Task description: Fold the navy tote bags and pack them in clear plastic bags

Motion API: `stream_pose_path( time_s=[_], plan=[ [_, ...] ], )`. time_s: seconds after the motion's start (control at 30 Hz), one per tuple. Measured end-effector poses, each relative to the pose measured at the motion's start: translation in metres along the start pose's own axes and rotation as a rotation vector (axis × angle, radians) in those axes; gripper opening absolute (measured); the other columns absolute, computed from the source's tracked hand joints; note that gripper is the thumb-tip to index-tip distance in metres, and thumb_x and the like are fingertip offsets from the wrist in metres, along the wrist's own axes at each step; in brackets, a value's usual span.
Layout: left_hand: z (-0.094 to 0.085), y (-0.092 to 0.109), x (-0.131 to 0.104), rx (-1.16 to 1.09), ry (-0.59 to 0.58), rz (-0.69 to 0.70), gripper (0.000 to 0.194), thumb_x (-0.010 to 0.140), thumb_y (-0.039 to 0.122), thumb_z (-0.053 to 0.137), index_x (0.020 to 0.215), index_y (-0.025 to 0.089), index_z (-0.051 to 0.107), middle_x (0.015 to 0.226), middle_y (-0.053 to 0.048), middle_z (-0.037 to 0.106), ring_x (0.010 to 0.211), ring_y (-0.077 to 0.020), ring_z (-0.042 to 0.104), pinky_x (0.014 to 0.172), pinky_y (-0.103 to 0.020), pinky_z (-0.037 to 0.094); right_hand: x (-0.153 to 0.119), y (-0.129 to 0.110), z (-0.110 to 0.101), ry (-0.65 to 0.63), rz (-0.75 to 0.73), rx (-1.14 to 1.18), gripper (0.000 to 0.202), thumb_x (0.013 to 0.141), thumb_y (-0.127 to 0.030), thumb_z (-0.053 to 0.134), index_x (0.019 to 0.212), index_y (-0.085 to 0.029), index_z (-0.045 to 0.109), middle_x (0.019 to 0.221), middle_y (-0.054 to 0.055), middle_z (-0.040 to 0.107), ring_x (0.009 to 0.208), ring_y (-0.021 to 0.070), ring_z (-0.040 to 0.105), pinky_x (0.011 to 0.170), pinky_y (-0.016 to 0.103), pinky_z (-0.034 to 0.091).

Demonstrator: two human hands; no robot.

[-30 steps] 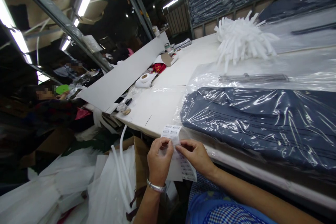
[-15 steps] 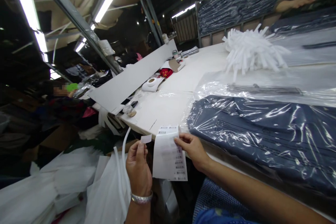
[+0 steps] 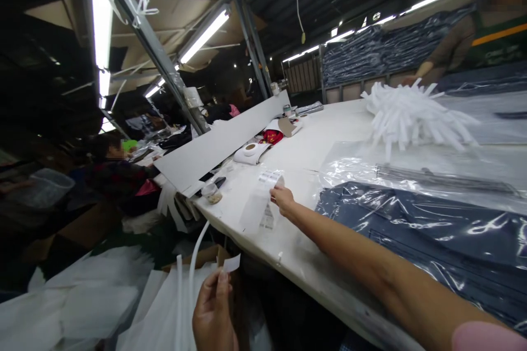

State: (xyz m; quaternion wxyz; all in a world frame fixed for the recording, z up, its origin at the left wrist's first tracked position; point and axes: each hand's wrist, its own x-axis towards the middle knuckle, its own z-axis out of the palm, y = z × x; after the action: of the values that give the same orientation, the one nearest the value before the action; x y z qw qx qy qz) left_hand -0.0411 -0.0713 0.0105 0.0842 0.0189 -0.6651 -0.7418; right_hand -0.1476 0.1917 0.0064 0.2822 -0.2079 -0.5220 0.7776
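head: left grip pinching label by end; right grip pinching sheet by edge

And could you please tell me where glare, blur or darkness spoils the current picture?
All in the head view: glare streaks the plastic-wrapped dark blue bundle; the left ceiling light burns out to white; print on the label sheet in the right hand is too blurred to read; the far-left background sinks into darkness.
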Motion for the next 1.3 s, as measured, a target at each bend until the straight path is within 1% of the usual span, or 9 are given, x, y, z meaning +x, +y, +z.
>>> stream_pose_path(
  time_s=[0.13,0.27,0.33,0.43,0.57,0.93,1.07,1.17,1.3],
  plan=[
    [0.014,-0.008,0.001,0.080,-0.089,0.016,0.045,0.071,0.056,0.075,0.098,0.020,0.069,0.093,-0.001,0.070,0.085,-0.0156,0.062,0.074,-0.025,0.049,-0.014,0.004,-0.019,0.025,0.074,-0.104,0.054,0.066,-0.028,0.076,0.118,-0.018,0.064,0.112,0.012,0.067,0.101,0.0249,0.063,0.082,0.037,0.051],
    [0.039,-0.007,-0.001,0.185,-0.191,0.213,0.033,0.081,0.049,0.067,0.097,0.020,0.068,0.093,-0.002,0.070,0.087,-0.0170,0.063,0.078,-0.028,0.050,-0.084,-0.011,-0.050,-0.088,0.005,-0.119,0.050,0.072,-0.030,0.075,0.120,-0.023,0.064,0.120,0.008,0.066,0.109,0.0228,0.060,0.094,0.037,0.048],
    [0.054,-0.004,-0.006,0.292,-0.249,0.430,0.024,0.086,0.041,0.063,0.095,0.020,0.067,0.094,-0.003,0.069,0.087,-0.0176,0.063,0.078,-0.030,0.051,-0.130,-0.025,-0.068,-0.187,-0.075,-0.123,0.039,0.079,-0.040,0.071,0.113,-0.022,0.066,0.108,0.007,0.069,0.104,0.0223,0.062,0.091,0.036,0.050],
    [0.079,0.002,-0.021,0.437,-0.301,0.911,0.010,0.087,0.025,0.064,0.095,0.021,0.067,0.094,-0.005,0.069,0.089,-0.0184,0.063,0.082,-0.033,0.051,-0.190,-0.043,-0.093,-0.147,-0.093,-0.127,0.030,0.080,-0.046,0.072,0.098,-0.022,0.068,0.097,0.005,0.069,0.095,0.0210,0.063,0.086,0.034,0.050],
    [0.112,0.006,-0.053,0.460,-0.426,1.363,0.022,0.081,0.013,0.070,0.101,0.020,0.066,0.093,-0.005,0.071,0.091,-0.0191,0.065,0.087,-0.033,0.050,-0.230,-0.055,-0.120,-0.063,-0.079,-0.018,0.030,0.077,-0.047,0.074,0.091,-0.022,0.066,0.091,0.002,0.066,0.090,0.0186,0.061,0.085,0.031,0.049],
    [0.150,-0.012,-0.127,0.307,-0.838,1.598,0.034,0.079,0.014,0.073,0.112,0.020,0.066,0.100,-0.005,0.073,0.092,-0.0200,0.065,0.089,-0.034,0.048,-0.275,-0.062,-0.194,0.296,-0.097,0.280,0.024,0.079,-0.041,0.073,0.086,-0.019,0.065,0.089,0.002,0.064,0.087,0.0175,0.059,0.079,0.029,0.050],
    [0.161,-0.009,-0.147,0.222,-0.930,1.399,0.040,0.082,0.018,0.071,0.120,0.022,0.063,0.109,-0.007,0.070,0.100,-0.0207,0.063,0.091,-0.034,0.049,-0.289,-0.071,-0.228,0.356,-0.086,0.125,0.027,0.078,-0.043,0.072,0.084,-0.019,0.064,0.085,0.001,0.063,0.084,0.0171,0.060,0.074,0.028,0.050],
    [0.175,-0.002,-0.162,0.268,-1.093,0.949,0.045,0.086,0.029,0.066,0.130,0.025,0.056,0.116,-0.008,0.066,0.104,-0.0215,0.062,0.087,-0.035,0.052,-0.301,-0.082,-0.251,0.312,-0.070,-0.063,0.027,0.080,-0.044,0.070,0.083,-0.019,0.062,0.078,0.000,0.062,0.076,0.0155,0.059,0.069,0.027,0.048],
    [0.200,0.002,-0.178,0.219,-1.446,0.288,0.048,0.087,0.038,0.064,0.132,0.026,0.054,0.094,-0.001,0.068,0.085,-0.0151,0.065,0.080,-0.029,0.053,-0.312,-0.095,-0.276,0.286,-0.050,-0.276,0.023,0.084,-0.042,0.066,0.083,-0.020,0.061,0.075,0.001,0.061,0.071,0.0158,0.058,0.062,0.028,0.047]
  ],
)
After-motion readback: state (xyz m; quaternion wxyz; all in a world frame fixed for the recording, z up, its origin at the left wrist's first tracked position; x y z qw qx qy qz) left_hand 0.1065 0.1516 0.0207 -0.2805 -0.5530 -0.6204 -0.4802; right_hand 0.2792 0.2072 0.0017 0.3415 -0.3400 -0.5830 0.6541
